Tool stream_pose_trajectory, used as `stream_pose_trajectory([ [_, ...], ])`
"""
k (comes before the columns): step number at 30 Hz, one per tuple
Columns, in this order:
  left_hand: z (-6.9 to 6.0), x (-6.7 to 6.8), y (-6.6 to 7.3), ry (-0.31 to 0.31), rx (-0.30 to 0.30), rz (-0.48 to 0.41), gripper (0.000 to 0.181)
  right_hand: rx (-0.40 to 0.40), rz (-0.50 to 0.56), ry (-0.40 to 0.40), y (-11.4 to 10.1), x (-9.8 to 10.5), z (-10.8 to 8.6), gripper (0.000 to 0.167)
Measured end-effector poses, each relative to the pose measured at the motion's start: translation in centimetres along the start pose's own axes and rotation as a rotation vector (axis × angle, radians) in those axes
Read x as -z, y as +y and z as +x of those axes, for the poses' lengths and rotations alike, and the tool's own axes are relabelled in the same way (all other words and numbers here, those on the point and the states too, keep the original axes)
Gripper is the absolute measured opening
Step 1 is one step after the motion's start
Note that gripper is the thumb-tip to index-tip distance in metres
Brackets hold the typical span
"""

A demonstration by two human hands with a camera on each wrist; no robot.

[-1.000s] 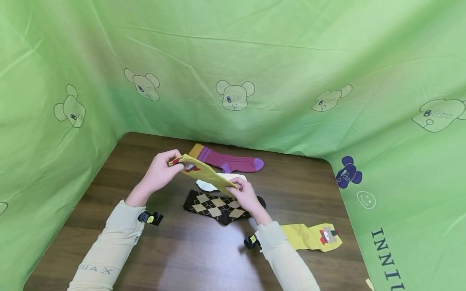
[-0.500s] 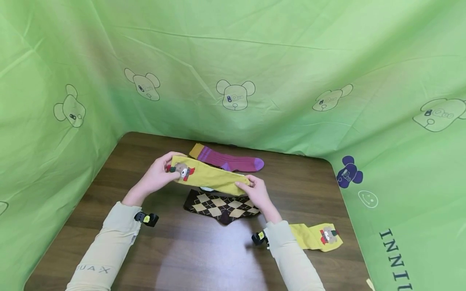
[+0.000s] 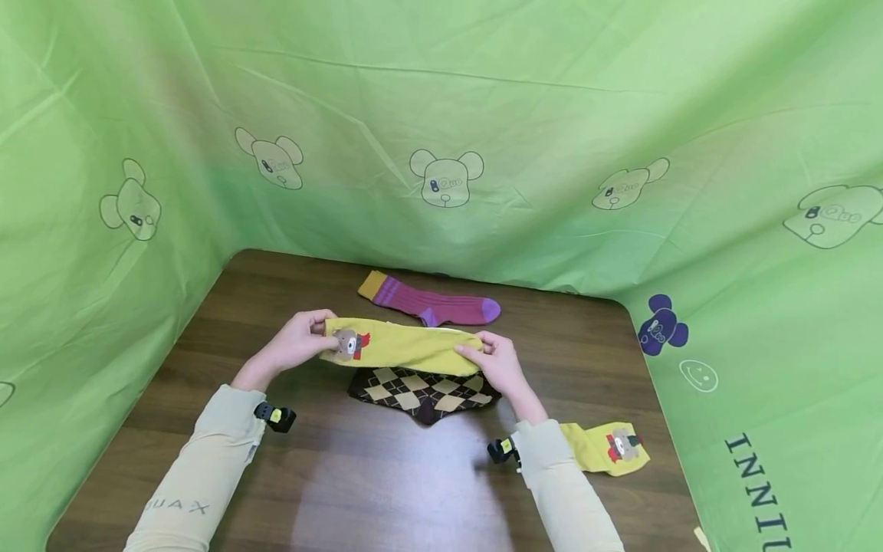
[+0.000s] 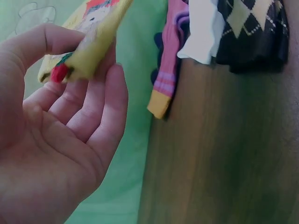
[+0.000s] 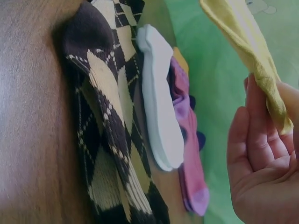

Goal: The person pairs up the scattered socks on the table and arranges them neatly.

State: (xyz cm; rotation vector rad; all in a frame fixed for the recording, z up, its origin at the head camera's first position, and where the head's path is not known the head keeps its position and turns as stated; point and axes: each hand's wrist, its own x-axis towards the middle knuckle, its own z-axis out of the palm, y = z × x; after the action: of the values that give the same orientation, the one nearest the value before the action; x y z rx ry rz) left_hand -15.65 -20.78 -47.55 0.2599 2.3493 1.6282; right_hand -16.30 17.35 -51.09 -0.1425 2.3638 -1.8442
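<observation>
A yellow sock [image 3: 407,346] with a bear in a red scarf is stretched between both hands, raised over the table. My left hand [image 3: 297,340] pinches its bear-printed cuff end between thumb and fingers. At the other end, my right hand [image 3: 502,366] pinches the sock with the thumb on top. Below it lies a brown and beige argyle sock [image 3: 424,396], its upper part covered in the head view. The right wrist view shows a white sock [image 5: 161,102] between the argyle sock and a purple-pink sock [image 5: 191,144]; the held sock nearly hides it from the head.
A second yellow bear sock [image 3: 607,447] lies at the right, partly behind the right forearm. The wooden table [image 3: 386,491] meets a green printed curtain [image 3: 441,100] at its back and sides. The purple-pink sock lies near the far edge.
The held sock has turned its bear face up toward the head view and been brought lower and nearer. Both hands moved with it, the right one also shifting rightward.
</observation>
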Motion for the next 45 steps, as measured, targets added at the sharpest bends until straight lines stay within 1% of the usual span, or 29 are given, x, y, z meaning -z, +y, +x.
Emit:
stream_pose_trajectory([
  [2,0.0,0.0,-0.3,-0.015,0.011,0.012,0.007,0.009,-0.036,-0.015,-0.1,0.4,-0.1,0.019],
  [3,0.0,0.0,-0.4,-0.026,0.016,0.012,0.006,0.012,-0.055,-0.026,-0.1,0.6,-0.1,0.019],
  [8,0.1,0.0,-1.0,-0.099,0.056,0.0,0.014,0.013,-0.122,-0.1,-0.3,1.6,-0.4,0.017],
  [9,0.1,-0.1,-1.1,-0.114,0.059,0.002,0.015,0.0,-0.127,-0.121,-0.9,1.8,-0.6,0.017],
  [13,-0.1,-0.5,-1.6,-0.166,0.047,0.037,0.016,-0.018,-0.156,-0.197,-0.9,2.5,-1.0,0.019],
  [15,-0.2,-0.6,-1.7,-0.192,0.033,0.056,0.015,-0.023,-0.165,-0.23,-0.8,2.9,-1.2,0.021],
  [16,-0.2,-0.7,-1.8,-0.204,0.03,0.064,0.014,-0.019,-0.169,-0.244,-0.1,3.1,-1.1,0.022],
  [18,-0.2,-1.0,-1.9,-0.232,0.032,0.071,0.014,-0.026,-0.181,-0.272,0.1,3.5,-1.3,0.026],
  [21,-0.2,-1.3,-2.1,-0.276,0.051,0.084,0.014,-0.031,-0.207,-0.328,0.6,3.9,-1.6,0.032],
  [24,-0.4,-1.7,-2.3,-0.332,0.066,0.082,0.007,-0.042,-0.239,-0.399,0.9,4.2,-1.9,0.033],
  [26,-0.5,-1.9,-2.4,-0.369,0.085,0.082,0.006,-0.066,-0.245,-0.447,1.2,4.4,-2.1,0.032],
  [30,-0.6,-2.6,-2.7,-0.445,0.127,0.097,0.014,-0.118,-0.258,-0.532,1.6,4.5,-2.6,0.032],
  [33,-0.7,-3.1,-2.9,-0.503,0.155,0.098,0.013,-0.158,-0.251,-0.597,1.8,4.5,-2.9,0.033],
  [37,-0.9,-3.7,-3.1,-0.555,0.21,0.105,0.012,-0.21,-0.259,-0.696,2.1,4.1,-3.5,0.037],
  [40,-0.9,-4.3,-3.2,-0.588,0.26,0.141,0.015,-0.23,-0.287,-0.749,2.5,3.7,-3.8,0.041],
  [42,-0.9,-4.7,-3.3,-0.609,0.288,0.168,0.018,-0.251,-0.295,-0.768,2.8,3.5,-4.0,0.035],
  [45,-0.9,-5.3,-3.6,-0.62,0.324,0.198,0.028,-0.281,-0.301,-0.773,3.3,3.0,-4.1,0.013],
])
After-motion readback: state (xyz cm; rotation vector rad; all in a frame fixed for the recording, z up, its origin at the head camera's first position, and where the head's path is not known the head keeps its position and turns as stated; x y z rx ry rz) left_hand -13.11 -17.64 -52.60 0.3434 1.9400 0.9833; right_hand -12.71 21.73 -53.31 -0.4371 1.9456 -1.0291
